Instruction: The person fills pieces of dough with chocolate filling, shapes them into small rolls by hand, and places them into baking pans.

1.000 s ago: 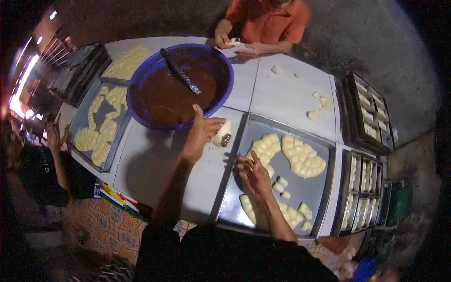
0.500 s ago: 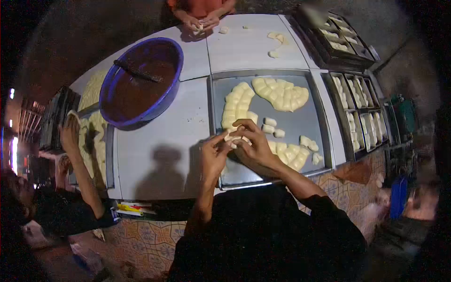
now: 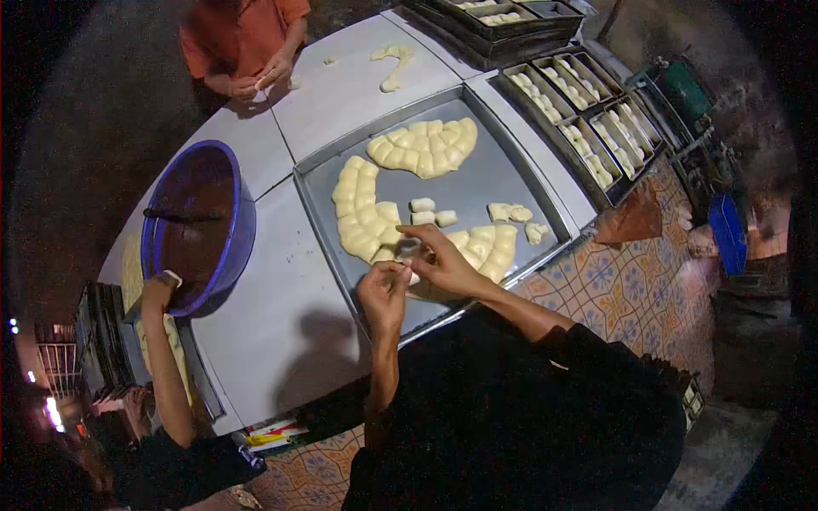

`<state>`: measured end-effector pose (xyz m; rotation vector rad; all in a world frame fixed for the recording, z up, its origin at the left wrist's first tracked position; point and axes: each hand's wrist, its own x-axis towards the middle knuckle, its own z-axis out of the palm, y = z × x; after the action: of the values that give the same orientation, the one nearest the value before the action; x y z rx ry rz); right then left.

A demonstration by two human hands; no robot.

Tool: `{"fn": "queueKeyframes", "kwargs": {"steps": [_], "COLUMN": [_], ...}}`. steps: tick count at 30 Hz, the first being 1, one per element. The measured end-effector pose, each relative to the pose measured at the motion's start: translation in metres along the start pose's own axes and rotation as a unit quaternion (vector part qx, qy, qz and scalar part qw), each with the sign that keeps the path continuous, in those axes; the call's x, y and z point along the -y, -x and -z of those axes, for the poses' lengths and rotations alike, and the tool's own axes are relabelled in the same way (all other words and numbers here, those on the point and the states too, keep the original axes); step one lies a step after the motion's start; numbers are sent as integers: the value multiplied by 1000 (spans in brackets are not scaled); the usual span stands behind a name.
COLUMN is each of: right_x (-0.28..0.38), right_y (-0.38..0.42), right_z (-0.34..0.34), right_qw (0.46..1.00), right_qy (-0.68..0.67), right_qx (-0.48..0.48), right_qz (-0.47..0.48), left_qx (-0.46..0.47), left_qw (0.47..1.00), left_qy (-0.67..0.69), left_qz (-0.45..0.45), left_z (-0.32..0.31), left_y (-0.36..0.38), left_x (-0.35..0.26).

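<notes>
My left hand (image 3: 383, 296) has its fingers pinched together over the near-left part of a metal tray (image 3: 328, 247). Close against it, my right hand (image 3: 447, 271) curls its thumb and fingers inward. A small pale dough piece (image 3: 414, 278) shows between the two hands, partly covered by the fingers. Just beyond them, a curved block of joined dough pieces (image 3: 362, 209) lies in the tray. Another block (image 3: 424, 146) sits at the far side, and a third (image 3: 484, 249) is beside my right wrist. Several short dough rolls (image 3: 423, 205) lie loose in the middle.
On the left stands a blue tub (image 3: 241, 247) with dark brown contents and a stick. A co-worker's hand (image 3: 158, 294) is at its rim. Across the table, a person in orange (image 3: 256, 43) handles dough. Divided dark pans (image 3: 588, 123) of dough stand at the right.
The view has turned, so the tray and tub appear shifted left. My hands stay together at the dough. The co-worker's hand on the left is now by the tub's rim.
</notes>
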<state>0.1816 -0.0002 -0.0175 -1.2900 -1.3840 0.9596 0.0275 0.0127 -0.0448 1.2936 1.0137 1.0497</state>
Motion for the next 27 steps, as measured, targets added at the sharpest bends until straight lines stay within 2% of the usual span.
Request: {"fn": "queueKeyframes", "kwargs": {"steps": [1, 2, 4, 5, 6, 7, 8, 9, 10, 12, 13, 15, 18, 19, 22, 24, 25, 26, 27], "right_x": [-13, -22, -2, -9, -11, -32, -26, -35, -39, -94, -98, -103, -110, -110, -74, -62, -77, -102, -103], "right_y": [-2, -3, -3, -4, -7, -23, -33, -44, -51, -65, -67, -65, -56, -60, -63, -67, -73, -76, -78], "right_z": [10, 20, 44, 48, 52, 62, 67, 69, 73, 87, 92, 99, 85, 92, 89, 78, 69, 60, 63], "right_qw": [989, 937, 831, 897, 946, 979, 983, 976, 980, 964, 972, 983, 993, 975, 923, 902, 901, 883, 875], "right_qy": [-51, -202, -314, -222, -154, -5, -3, -57, -62, -125, -130, -134, 35, 207, 374, 407, 386, 407, 406], "right_qx": [93, 192, 331, 307, 227, 197, 96, 11, -30, 47, 29, -4, 40, 78, 2, 76, 132, 130, 118], "right_qz": [-107, -211, -318, -228, -175, -53, -158, -208, -186, -230, -194, -125, -104, 5, 90, 125, 146, 194, 234], "left_qx": [9, 55, 80, 59, 38, 16, -57, -118, -179, -192, -195, -228, -262, -264, -273, -280, -286, -291, -297], "left_qw": [1000, 993, 970, 983, 992, 995, 995, 988, 977, 961, 942, 925, 914, 911, 898, 882, 864, 845, 849], "left_qy": [-13, 104, 229, 172, 116, 60, -83, -101, -120, -117, -117, -167, -243, -261, -300, -337, -379, -418, -402], "left_qz": [-26, 15, 36, 0, -37, -75, -25, -10, 5, -163, -246, -253, -191, -179, -171, -174, -169, -166, -174], "left_z": [-4, -5, -17, -15, -11, -8, -5, -1, 3, 27, 40, 56, 62, 63, 63, 57, 51, 42, 32], "left_y": [-1, 0, 8, 7, 4, 1, -2, -1, 0, 6, 10, 17, 24, 27, 30, 32, 32, 28, 19], "left_x": [-16, -19, -50, -46, -37, -28, -27, -29, -37, -15, 1, 21, 41, 46, 59, 61, 51, 43, 39]}}
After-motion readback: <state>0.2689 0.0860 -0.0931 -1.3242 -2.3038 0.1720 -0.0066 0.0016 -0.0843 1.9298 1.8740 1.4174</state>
